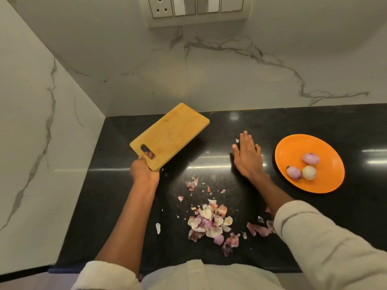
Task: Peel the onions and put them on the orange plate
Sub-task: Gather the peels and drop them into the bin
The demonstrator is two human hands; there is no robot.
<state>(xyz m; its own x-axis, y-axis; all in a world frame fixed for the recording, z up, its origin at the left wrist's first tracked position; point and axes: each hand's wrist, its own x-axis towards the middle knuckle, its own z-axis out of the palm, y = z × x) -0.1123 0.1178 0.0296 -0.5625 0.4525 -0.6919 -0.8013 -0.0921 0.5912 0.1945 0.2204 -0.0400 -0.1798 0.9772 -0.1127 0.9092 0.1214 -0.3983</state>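
My left hand (144, 169) is clamped on the handle end of the wooden cutting board (170, 136), fingers through the slot, with the board tilted up off the black table (219, 126) in the centre-left of the frame. My right hand (248, 156) lies flat, fingers straight and together, palm down on the table just left of the orange plate (326, 181); it holds nothing.

The three onions (308, 172) sit on the plate at the right of the frame, clustered toward its lower middle: two purple and one pale, all looking bare of dry skin. I'd judge the peeling done, with the onions already where they belong.

Peeled like this they should be firm and light but slick, round enough to roll about on the smooth plate if I nudge it. If I had to move one, I'd cup it around its widest part rather than pinch the tapered ends, where my fingers would likely slip off. The plate I'd take by its rim and keep level.

The onion skins (209, 222) lie heaped in the lower centre, with stray flakes up toward the board. They look papery, weightless and brittle; sweeping them with a flat palm should work better than picking them up.
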